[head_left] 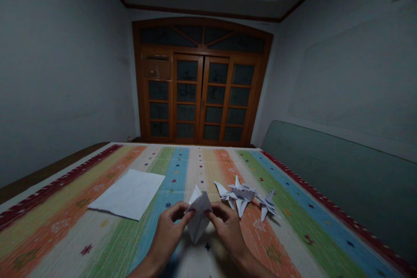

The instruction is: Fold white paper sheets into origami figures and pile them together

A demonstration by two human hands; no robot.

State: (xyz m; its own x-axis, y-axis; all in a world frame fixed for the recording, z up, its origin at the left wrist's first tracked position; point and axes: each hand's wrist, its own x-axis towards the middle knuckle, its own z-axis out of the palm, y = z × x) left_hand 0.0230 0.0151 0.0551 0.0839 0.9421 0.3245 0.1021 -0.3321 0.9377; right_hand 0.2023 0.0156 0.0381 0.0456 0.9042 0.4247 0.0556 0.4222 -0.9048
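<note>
Between my hands, a little above the tablecloth, is a folded piece of white paper [199, 219], diamond-shaped with a pointed flap sticking up at the back. My left hand [171, 226] pinches its left edge with the thumb in front. On the opposite edge, my right hand [227, 225] grips it the same way, thumb and fingers closed. Just beyond my right hand lie several folded white paper figures [241, 195] with pointed tips, clustered together. A flat white sheet of paper [128, 194] rests to the left of my left hand.
A striped, multicoloured tablecloth [110, 243] covers the table. Along the right side runs a pale green padded-looking panel [335, 169]. Wooden doors with glass panes [202, 95] stand beyond the far table edge, between plain walls.
</note>
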